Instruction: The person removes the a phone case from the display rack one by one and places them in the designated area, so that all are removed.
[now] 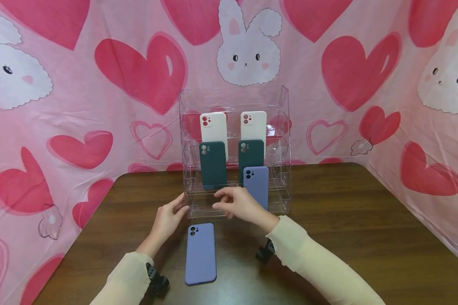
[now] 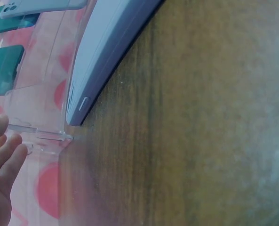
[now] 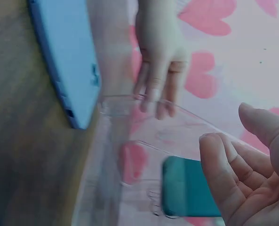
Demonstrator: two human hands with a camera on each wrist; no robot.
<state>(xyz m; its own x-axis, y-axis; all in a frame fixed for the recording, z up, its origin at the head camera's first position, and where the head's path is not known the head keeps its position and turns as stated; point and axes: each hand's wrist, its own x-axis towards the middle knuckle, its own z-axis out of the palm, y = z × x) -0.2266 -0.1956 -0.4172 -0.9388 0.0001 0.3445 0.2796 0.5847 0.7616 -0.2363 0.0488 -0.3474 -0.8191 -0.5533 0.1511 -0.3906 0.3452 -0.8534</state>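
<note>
A person's left hand (image 1: 167, 218) touched the left edge of a clear tiered rack (image 1: 202, 212), fingers extended; the right hand (image 1: 239, 205), empty, hovered before it. A purple phone case (image 1: 200, 256) lay flat on the desk (image 1: 366, 212) in front.

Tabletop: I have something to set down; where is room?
The table is bare right of the clear tiered rack and right sleeve, and left of the left hand. Before the rack, a purple phone case and right hand crowd it.
</note>
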